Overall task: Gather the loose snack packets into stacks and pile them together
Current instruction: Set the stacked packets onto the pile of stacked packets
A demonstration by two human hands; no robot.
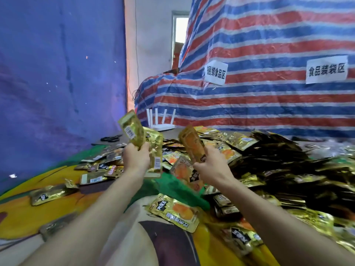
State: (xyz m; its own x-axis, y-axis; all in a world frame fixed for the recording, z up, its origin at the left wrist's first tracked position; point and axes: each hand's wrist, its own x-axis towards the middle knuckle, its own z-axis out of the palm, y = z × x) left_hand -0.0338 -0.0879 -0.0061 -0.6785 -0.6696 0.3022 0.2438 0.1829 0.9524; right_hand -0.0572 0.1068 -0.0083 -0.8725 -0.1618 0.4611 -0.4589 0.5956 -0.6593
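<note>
While hovering above orange-and-green printed cloth [21, 212], left hand [136, 157] is gripping crinkled gold foil packets [135, 131] (barcodes showing); right hand [211, 166] is pinching orange-printed gold packet [192, 144].

- Gold packets [141, 140], fanned upright, gripped in the left hand [135, 157].
- Orange-printed packet [192, 144], tilted upright, held in the right hand [211, 167].
- Heap of packets [278, 160] on the right.
- Scattered packets [96, 167] lying flat on the left.

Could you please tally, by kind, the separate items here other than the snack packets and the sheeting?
Paper signs: 2
Router: 1
Scissors: 1
Total: 4
</note>
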